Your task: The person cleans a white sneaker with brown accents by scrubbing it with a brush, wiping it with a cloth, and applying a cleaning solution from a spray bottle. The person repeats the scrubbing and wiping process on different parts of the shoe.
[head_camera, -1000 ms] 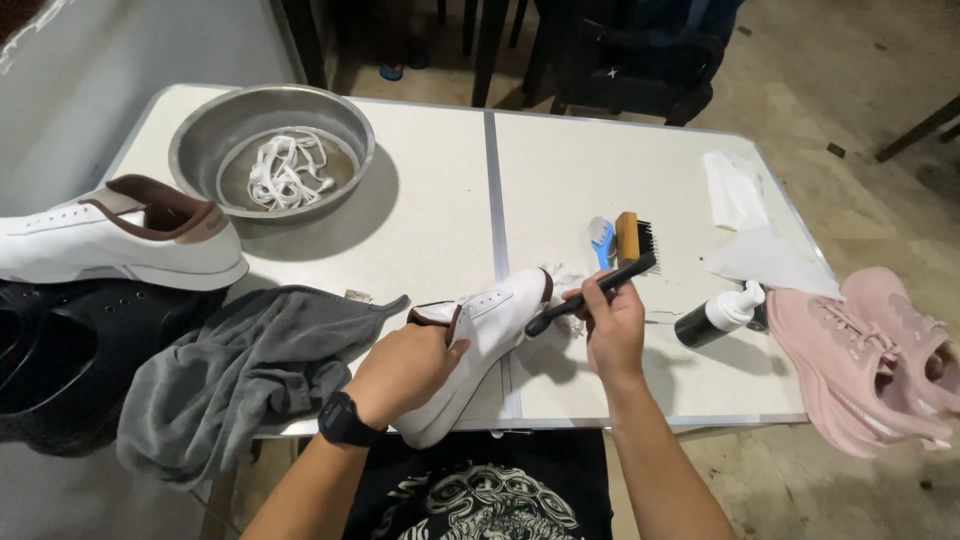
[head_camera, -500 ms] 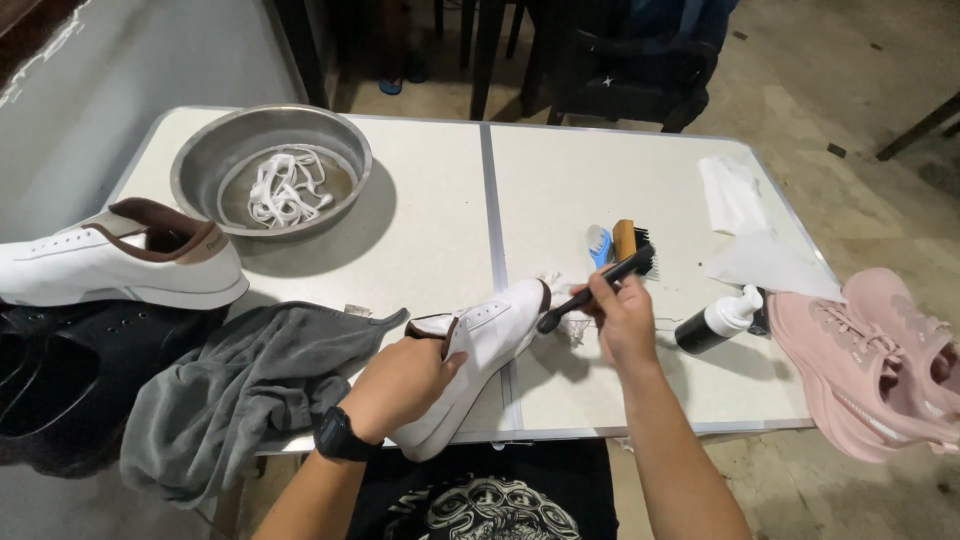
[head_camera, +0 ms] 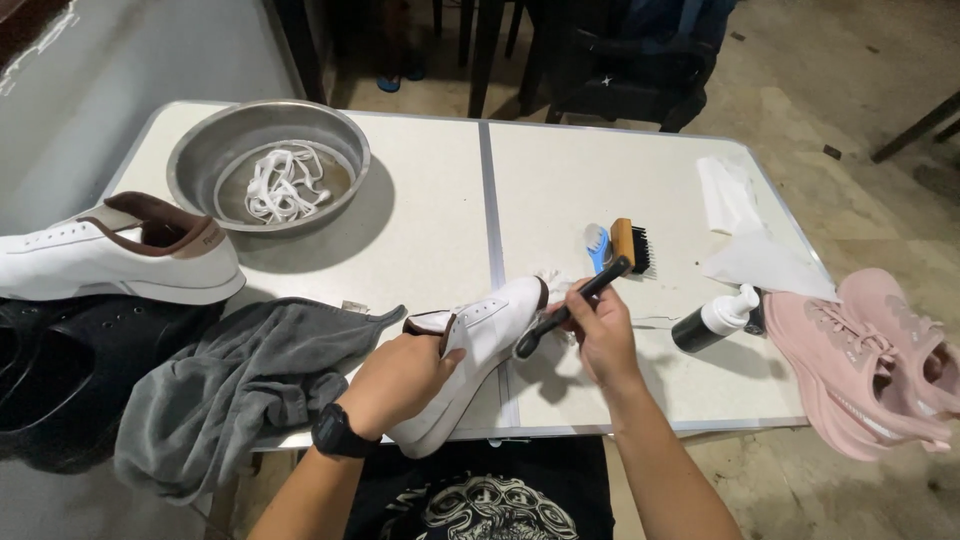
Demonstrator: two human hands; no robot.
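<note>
A pale folding tabletop [head_camera: 420, 240] with a metal seam down its middle carries nearly everything. At its left edge lies a crumpled grey cloth [head_camera: 240, 380], draped partly over the near rim, with a black shoe [head_camera: 70, 370] further left of it and a white leather shoe with a brown collar [head_camera: 120, 255] just beyond that. On the far left of the tabletop sits a round metal basin [head_camera: 200, 150] holding a tangle of white laces [head_camera: 280, 185]. Off the right edge rests a pair of pink knit sneakers [head_camera: 870, 360].

Near the middle of the near edge, a second white leather shoe with brown lining [head_camera: 480, 335] is tilted with its toe pointing away and to the right. The left hand [head_camera: 400, 375], wearing a black wristwatch [head_camera: 340, 435], has its fingers wrapped around the heel end of this shoe. The right hand [head_camera: 600, 335] has its fingers pinched around a thin black-handled brush [head_camera: 570, 308], whose near end touches the side of the shoe.

Just right of the right hand lies a black bottle with a white pump top [head_camera: 715, 318] on its side. Beyond the hands rest a wooden-backed brush with black bristles [head_camera: 630, 245] and a small blue brush [head_camera: 597, 245] side by side. White paper sheets [head_camera: 750, 240] lie at the far right.
</note>
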